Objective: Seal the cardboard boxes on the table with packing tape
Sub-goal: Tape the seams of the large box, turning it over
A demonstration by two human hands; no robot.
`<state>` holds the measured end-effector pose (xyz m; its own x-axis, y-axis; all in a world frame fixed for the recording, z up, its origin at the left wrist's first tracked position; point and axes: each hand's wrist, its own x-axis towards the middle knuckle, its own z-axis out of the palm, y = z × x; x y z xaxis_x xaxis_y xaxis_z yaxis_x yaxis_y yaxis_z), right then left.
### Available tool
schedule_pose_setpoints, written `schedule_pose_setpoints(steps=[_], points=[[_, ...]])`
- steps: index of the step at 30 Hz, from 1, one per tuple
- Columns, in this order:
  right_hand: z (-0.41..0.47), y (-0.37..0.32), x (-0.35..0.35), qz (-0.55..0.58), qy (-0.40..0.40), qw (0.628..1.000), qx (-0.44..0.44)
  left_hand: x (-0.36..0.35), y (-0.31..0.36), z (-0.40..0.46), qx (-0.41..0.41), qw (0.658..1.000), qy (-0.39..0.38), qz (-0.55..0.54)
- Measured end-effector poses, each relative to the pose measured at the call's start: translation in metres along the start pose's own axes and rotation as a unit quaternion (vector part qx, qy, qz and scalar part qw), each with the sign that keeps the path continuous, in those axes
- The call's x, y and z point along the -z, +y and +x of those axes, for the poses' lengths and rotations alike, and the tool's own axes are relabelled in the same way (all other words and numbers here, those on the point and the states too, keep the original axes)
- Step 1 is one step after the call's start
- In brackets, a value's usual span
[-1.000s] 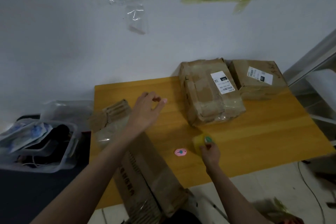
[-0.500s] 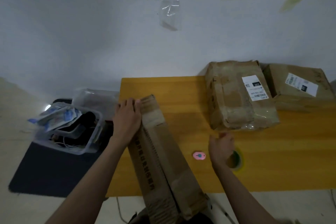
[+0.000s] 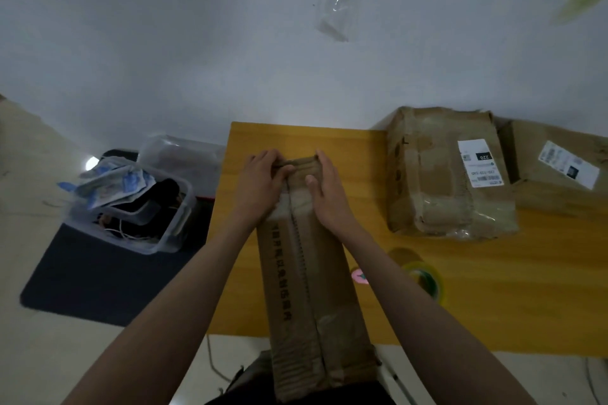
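A long brown cardboard box lies lengthwise on the yellow table, its near end over the table's front edge. Both hands are at its far end. My left hand curls its fingers over the left flap. My right hand wraps the right side, thumb on the top seam. A yellowish roll of packing tape lies on the table right of my right forearm. Two taped boxes, one large and one smaller, stand at the back right.
A small pink object lies between the long box and the tape roll. On the floor to the left are a clear plastic bin full of items and a dark mat. A white wall rises behind the table.
My right hand left the tape roll on the table and moved to the long box's far end. The box has turned straight toward me, and my left hand stays on its far end.
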<state>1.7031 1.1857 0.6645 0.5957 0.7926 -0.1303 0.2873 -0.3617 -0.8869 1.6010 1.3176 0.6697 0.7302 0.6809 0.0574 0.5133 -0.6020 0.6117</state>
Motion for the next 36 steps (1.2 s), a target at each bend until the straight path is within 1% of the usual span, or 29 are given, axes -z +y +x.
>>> schedule_pose_setpoints(steps=[2,4,5,7,9,11,13,14,16,17,23,26,31,34,36], points=[[-0.007,-0.002,0.01,0.046,-0.028,0.998,-0.043,-0.001,-0.003,0.001,0.001,1.0,0.014,-0.008],[-0.026,0.0,0.031,0.076,-0.089,0.983,-0.139,-0.001,-0.011,0.003,0.019,0.999,0.024,-0.037],[-0.04,0.003,0.044,0.076,-0.122,0.972,-0.187,0.0,-0.015,0.005,0.027,0.998,0.031,-0.046],[-0.073,0.01,0.07,0.057,-0.163,0.952,-0.252,0.004,-0.02,0.009,0.037,0.997,0.051,-0.046],[-0.104,0.015,0.092,0.032,-0.181,0.936,-0.301,0.009,-0.023,0.014,0.062,0.994,0.066,-0.067],[-0.13,0.017,0.109,0.022,-0.181,0.923,-0.338,0.013,-0.024,0.019,0.093,0.987,0.091,-0.09],[-0.147,0.016,0.119,0.055,-0.169,0.917,-0.357,0.013,-0.026,0.021,0.113,0.983,0.105,-0.101],[-0.153,0.015,0.121,0.094,-0.164,0.913,-0.361,0.012,-0.027,0.02,0.118,0.981,0.108,-0.106],[-0.161,0.011,0.119,0.177,-0.161,0.906,-0.349,0.014,-0.026,0.018,0.125,0.98,0.108,-0.107],[-0.163,0.01,0.116,0.196,-0.158,0.907,-0.338,0.015,-0.027,0.017,0.126,0.98,0.112,-0.107],[-0.164,-0.003,0.089,0.185,-0.124,0.921,-0.319,0.033,-0.044,0.007,0.128,0.977,0.114,-0.124],[-0.157,-0.011,0.078,0.156,-0.089,0.939,-0.294,0.046,-0.059,-0.002,0.153,0.972,0.127,-0.128],[-0.12,-0.013,0.065,0.058,0.041,0.976,-0.204,0.067,-0.081,-0.017,0.179,0.965,0.152,-0.116],[-0.087,-0.01,0.063,0.005,0.098,0.984,-0.149,0.073,-0.083,-0.02,0.207,0.96,0.149,-0.118],[-0.065,-0.009,0.068,-0.004,0.119,0.985,-0.129,0.075,-0.081,-0.02,0.233,0.954,0.143,-0.123]])
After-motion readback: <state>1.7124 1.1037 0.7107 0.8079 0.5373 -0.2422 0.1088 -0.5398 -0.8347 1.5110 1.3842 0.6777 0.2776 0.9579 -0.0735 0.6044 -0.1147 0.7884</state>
